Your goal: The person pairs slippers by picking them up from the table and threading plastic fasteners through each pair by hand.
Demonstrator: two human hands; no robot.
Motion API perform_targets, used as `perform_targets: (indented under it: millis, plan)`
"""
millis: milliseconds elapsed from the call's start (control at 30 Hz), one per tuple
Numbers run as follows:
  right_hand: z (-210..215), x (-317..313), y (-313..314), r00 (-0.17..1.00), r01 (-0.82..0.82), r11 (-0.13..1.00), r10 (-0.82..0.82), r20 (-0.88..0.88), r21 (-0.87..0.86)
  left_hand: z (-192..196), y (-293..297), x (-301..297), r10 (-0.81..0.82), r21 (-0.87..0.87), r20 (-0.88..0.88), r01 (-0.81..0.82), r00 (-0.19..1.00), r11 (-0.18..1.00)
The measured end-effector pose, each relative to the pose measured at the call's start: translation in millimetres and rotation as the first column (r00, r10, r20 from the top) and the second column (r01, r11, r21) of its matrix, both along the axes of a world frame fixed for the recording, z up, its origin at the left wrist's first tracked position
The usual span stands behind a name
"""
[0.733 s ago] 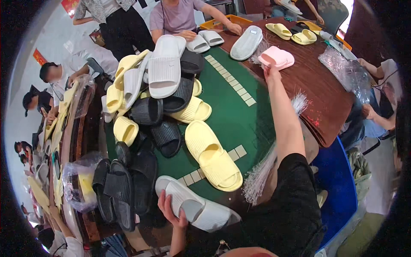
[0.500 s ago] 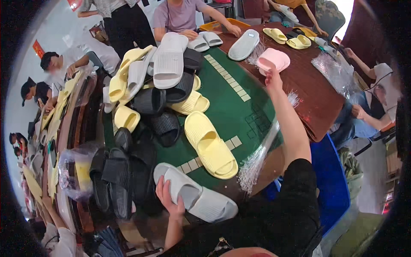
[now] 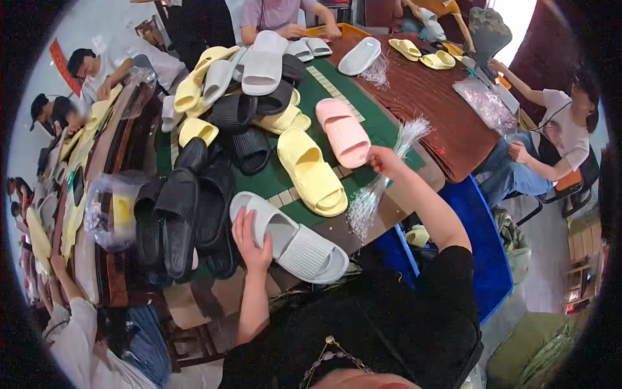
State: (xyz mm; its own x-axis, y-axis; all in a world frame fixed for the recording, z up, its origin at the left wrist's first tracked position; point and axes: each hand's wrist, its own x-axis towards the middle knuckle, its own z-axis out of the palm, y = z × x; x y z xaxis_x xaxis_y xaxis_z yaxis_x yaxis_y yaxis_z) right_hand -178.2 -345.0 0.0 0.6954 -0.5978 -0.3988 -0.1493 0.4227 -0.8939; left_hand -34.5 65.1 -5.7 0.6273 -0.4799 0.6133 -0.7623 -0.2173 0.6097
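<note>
Pinched at one end in my right hand (image 3: 387,162) is a pink slipper (image 3: 340,126), held above the green mat (image 3: 387,117), just right of a yellow slipper (image 3: 311,172). My left hand (image 3: 251,241) closes around the side of a grey slipper (image 3: 311,256) at the near edge of the table, thumb by its foot opening. Several black slippers (image 3: 178,223) are heaped left of that hand. A bundle of clear plastic ties (image 3: 369,211) lies just below my right hand.
A pile of grey, black and yellow slippers (image 3: 264,61) covers the mat's far left. On the brown tabletop (image 3: 414,97) are a white slipper (image 3: 359,57), yellow slippers and clear bags (image 3: 486,107). A blue bin (image 3: 489,259) stands at my right. Other people sit around.
My right hand has brought the pink slipper from the far right back toward me and leftward, beside the yellow one. My left hand stays on the grey slipper. The view has shifted slightly.
</note>
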Motion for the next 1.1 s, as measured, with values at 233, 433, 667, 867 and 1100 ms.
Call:
perform_targets:
  millis: [233,433,667,867,1100]
  plan:
    - [26.6,-4.8,36.2,0.959,-0.161,0.954,0.091,-0.268,-0.253,-1.6,6.1,-3.0,0.021,0.004,0.016,-0.021,1.000,1.000]
    - [-7.0,0.3,0.7,0.949,-0.088,0.562,-0.204,-0.241,-0.822,-1.1,4.5,-2.3,0.024,0.022,0.007,-0.025,1.000,0.999]
    - [-18.0,15.6,-65.2,0.916,0.333,0.530,-0.377,0.135,-0.780,2.3,2.1,-3.1,0.029,0.038,0.020,-0.030,0.999,0.999]
    - [2.4,41.3,-107.3,0.765,0.319,0.334,-0.643,0.033,-0.887,0.2,1.0,-2.1,0.040,0.014,-0.012,-0.040,0.999,0.999]
    - [-7.1,60.1,-170.8,0.688,0.719,0.662,-0.721,0.081,-0.212,3.1,0.2,-3.3,0.042,0.061,0.004,-0.042,0.999,0.997]
